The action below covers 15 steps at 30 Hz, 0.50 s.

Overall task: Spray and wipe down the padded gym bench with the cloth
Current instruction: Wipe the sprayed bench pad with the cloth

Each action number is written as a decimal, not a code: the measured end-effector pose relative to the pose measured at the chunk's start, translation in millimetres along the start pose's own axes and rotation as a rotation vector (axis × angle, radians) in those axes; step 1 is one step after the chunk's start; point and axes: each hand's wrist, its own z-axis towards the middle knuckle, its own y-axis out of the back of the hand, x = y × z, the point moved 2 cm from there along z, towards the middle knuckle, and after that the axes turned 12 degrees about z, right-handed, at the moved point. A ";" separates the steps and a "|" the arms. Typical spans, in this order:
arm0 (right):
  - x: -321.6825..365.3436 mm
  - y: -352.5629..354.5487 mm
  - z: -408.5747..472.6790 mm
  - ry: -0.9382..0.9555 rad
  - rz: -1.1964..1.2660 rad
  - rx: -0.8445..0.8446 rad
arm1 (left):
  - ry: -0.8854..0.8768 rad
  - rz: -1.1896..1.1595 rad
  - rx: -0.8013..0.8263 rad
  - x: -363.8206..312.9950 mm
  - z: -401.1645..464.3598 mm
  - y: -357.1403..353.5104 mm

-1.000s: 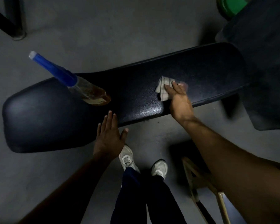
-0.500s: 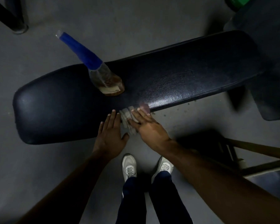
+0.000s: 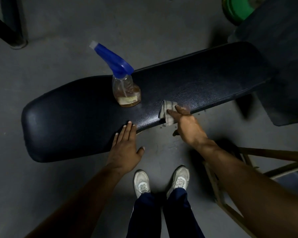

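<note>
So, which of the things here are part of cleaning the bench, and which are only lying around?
Part of the job:
- padded bench
- cloth, pressed on the pad's near edge by the right hand
- spray bottle, standing on the pad
- left hand, resting flat on the bench edge

Only lying around:
- green weight plate
- wooden frame on the floor
- black metal leg
</note>
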 end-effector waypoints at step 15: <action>33.0 87.9 36.5 -0.143 0.042 -0.435 | 0.027 -0.019 -0.038 33.3 -3.5 3.2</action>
